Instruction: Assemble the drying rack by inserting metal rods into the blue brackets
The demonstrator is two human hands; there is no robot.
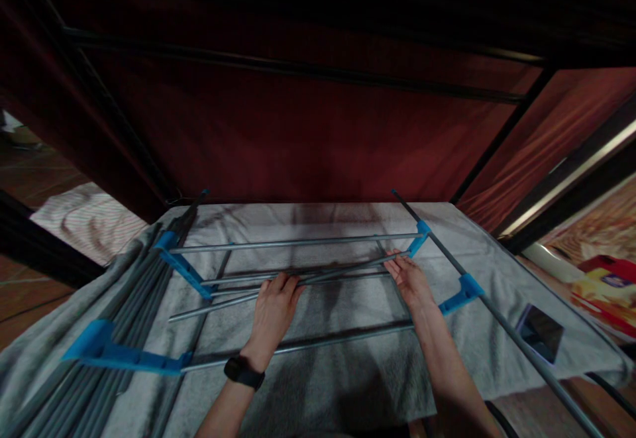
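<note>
A rack of grey metal rods with blue plastic connectors (181, 267) lies on a grey cloth (322, 385). My left hand (275, 311) rests over a loose, slanting grey rod (318, 277), fingers curled on it near its middle. My right hand (410, 279) holds the same rod near its right end, close to the blue connector (420, 236) on the right side rail. A black watch (243, 372) is on my left wrist.
A bundle of grey rods (124, 305) lies along the left edge with a blue bracket (119, 355). A dark phone (540, 332) sits on the cloth at right. Dark red fabric walls (298, 133) on a black frame stand behind. A colourful box (609, 289) lies at far right.
</note>
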